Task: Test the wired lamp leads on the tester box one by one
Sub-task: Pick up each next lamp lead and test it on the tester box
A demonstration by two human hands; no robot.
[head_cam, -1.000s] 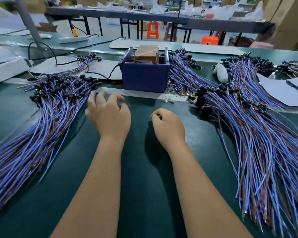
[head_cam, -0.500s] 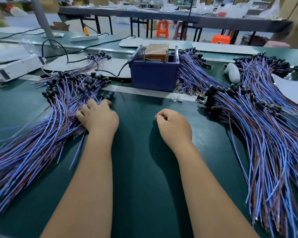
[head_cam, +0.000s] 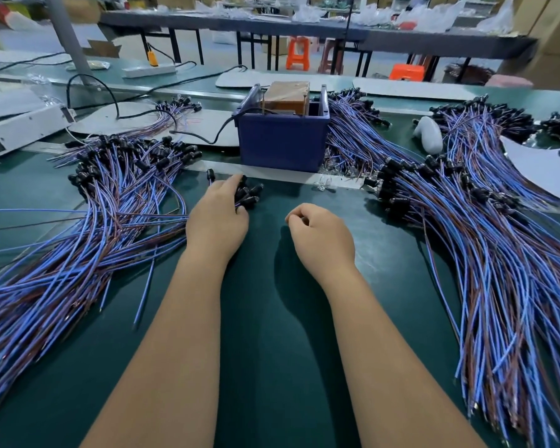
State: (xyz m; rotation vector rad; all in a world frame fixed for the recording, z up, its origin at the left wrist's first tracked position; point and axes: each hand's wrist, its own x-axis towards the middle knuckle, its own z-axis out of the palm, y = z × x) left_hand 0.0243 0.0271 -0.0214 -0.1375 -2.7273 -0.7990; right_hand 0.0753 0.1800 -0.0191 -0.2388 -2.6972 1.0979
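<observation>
Lamp leads [head_cam: 78,253]: left hand [head_cam: 217,221] clamped on small bunch; separate single lead first. Right hand [head_cam: 320,237] loosely curled, empty.

Both forearms [head_cam: 181,334] bare, no sleeves, hands ungloved.

blue-brown leads [head_cam: 78,253] beside tester box [head_cam: 283,142]

table mat [head_cam: 272,318]: matt green | tester box [head_cam: 282,145]: smooth blue plastic | lamp leads [head_cam: 78,253]: glossy plastic-sheathed
</observation>
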